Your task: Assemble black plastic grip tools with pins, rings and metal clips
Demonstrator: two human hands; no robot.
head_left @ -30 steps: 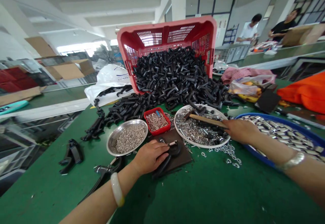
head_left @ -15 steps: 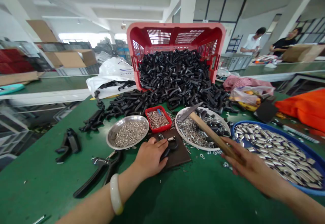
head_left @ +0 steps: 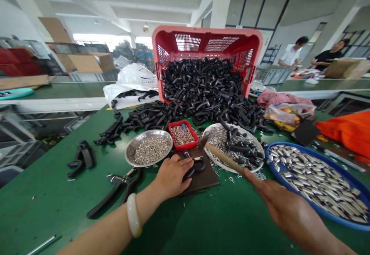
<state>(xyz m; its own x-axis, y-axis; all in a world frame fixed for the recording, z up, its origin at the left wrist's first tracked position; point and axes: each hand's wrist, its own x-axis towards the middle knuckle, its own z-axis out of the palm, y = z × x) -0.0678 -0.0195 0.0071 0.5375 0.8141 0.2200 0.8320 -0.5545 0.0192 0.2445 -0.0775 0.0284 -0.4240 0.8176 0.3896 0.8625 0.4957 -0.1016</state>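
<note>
My left hand (head_left: 172, 176) presses a black clamp part with a spring (head_left: 199, 165) against a dark metal plate (head_left: 204, 181) on the green table; its fingers are closed over the part. My right hand (head_left: 279, 199) grips the wooden handle of a hammer (head_left: 225, 159). The hammer's head, smeared by motion, is low over the plate, just beyond the clamp part. Left of my left hand lies a black spring clamp (head_left: 115, 193) with long handles, and farther left another black clamp piece (head_left: 82, 158).
A red crate (head_left: 208, 35) spills black plastic parts (head_left: 202, 85) onto the table. Nearer stand a metal bowl (head_left: 128, 156) of small fittings, a red tray (head_left: 185, 147) of rivets, a white plate (head_left: 212, 158) of mixed hardware and a blue tray (head_left: 285, 179) of metal pieces. Two people work behind.
The hammer has swung down, its head dropping from above the white plate toward the clamp part. My left hand keeps its hold. The whole view has shifted slightly.
</note>
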